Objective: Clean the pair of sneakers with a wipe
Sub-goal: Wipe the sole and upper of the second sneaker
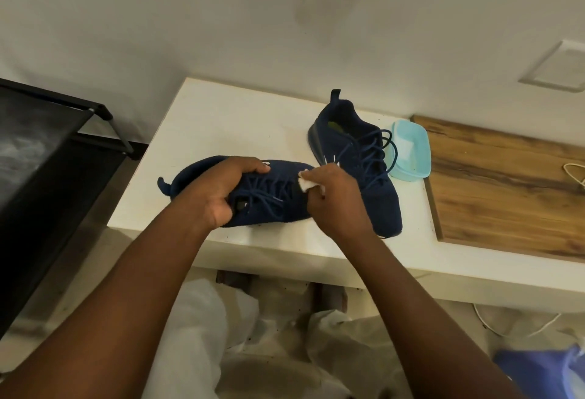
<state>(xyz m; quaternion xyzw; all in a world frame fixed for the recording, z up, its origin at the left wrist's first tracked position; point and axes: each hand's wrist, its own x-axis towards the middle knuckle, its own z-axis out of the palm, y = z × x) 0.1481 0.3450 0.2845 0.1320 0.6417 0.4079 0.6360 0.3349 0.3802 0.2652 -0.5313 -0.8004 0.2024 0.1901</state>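
A black rack (47, 151) stands left of your white desk (221, 107). A wooden board (506, 183) lies on the desk's right side, with a pale blue tub (411, 151) at the board's edge, just beside the far sneaker (364, 161). The near sneaker (275, 196) lies crosswise on the desk under your hands. Your left hand (218, 189) grips its heel end from above, fingers curled over. Your right hand (335, 199) pinches a white wipe (305, 182) against the upper, near the laces.

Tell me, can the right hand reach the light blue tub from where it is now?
Probably yes, but not straight. The second sneaker stands between the right hand and the tub, so the hand would have to pass over it. It also holds the wipe.
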